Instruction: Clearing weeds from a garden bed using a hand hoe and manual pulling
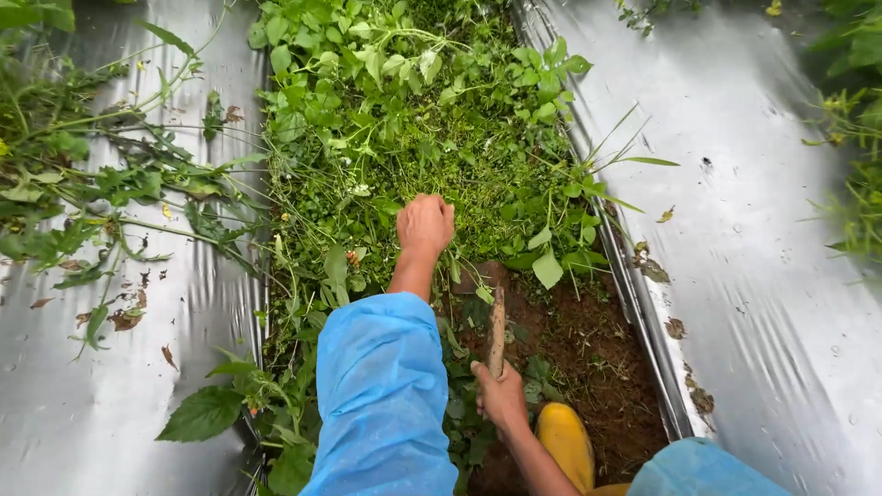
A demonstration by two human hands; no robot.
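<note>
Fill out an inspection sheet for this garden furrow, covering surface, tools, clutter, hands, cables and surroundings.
Surface: bare brown soil near the person, dense green weeds ahead.
Job's things: wooden-handled tool, its head down in the soil.
Clutter: pulled weeds lying on the left plastic sheet.
Hands: left hand closed on weeds; right hand gripping the tool handle.
Cables: nothing seen.
Surroundings: silver plastic sheet on the right too; yellow boot; blue sleeve.

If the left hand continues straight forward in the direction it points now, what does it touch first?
The left hand is already closed in the low green weeds of the furrow. Straight ahead it would probably meet more of these weeds, then the taller leafy plants beyond. Depth is hard to judge here.
</note>
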